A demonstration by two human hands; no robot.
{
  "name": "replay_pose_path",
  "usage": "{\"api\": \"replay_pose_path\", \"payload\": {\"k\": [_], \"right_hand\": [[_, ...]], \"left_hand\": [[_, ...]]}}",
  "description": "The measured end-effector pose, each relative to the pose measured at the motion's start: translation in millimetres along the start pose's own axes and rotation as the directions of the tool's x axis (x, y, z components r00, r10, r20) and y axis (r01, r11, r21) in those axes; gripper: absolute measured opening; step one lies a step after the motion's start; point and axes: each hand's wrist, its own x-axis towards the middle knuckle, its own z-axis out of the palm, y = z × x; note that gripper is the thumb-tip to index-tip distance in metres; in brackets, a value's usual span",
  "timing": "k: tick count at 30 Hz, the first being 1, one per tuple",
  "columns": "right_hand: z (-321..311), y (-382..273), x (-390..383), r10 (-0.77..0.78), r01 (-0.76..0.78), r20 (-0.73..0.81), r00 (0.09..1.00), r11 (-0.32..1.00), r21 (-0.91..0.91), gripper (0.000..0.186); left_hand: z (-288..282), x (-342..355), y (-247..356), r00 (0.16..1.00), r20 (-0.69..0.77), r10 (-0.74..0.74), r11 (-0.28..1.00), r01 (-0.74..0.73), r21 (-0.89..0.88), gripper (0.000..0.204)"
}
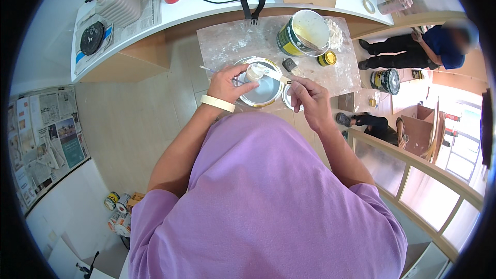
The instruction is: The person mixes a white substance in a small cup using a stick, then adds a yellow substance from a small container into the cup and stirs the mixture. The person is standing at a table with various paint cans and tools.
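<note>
Paint sat pale and still in an open tin (264, 90) directly beneath the fingers of both hands. The left hand (227, 83) curled around a small white bottle (253, 72), tipped over the tin's rim. The right hand (306, 98) pinched what looked like a thin stick or brush handle (276, 76) — too small to tell which. Just beyond the fingers stood a larger bucket (304, 33) on a spattered board (232, 41). A slip of the bottle could have dropped it into the paint — the grip looked loose.
</note>
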Motion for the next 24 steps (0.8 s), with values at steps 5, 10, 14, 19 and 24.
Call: {"api": "replay_pose_path", "payload": {"k": [5,10,14,19,24], "right_hand": [[2,7,2,0.153,-0.161,0.051,0.987,0.932,0.326,0.029],[3,5,7,0.225,-0.242,0.087,0.970,0.907,0.346,0.026],[-2,8,9,0.254,-0.259,0.054,0.966,0.930,0.262,0.025],[-9,5,9,0.236,-0.234,0.015,0.972,0.953,0.194,0.024],[-20,2,9,0.218,-0.216,0.011,0.976,0.957,0.194,0.023]], "left_hand": [[-3,3,9,0.980,-0.062,0.188,0.978,-0.182,0.100,0.053],[0,6,8,0.955,-0.072,0.288,0.949,-0.275,0.156,0.049],[1,6,6,0.950,-0.082,0.300,0.945,-0.284,0.163,0.050],[-1,4,4,0.959,-0.076,0.273,0.955,-0.260,0.146,0.050],[-2,3,4,0.962,-0.075,0.264,0.957,-0.252,0.146,0.051]]}}
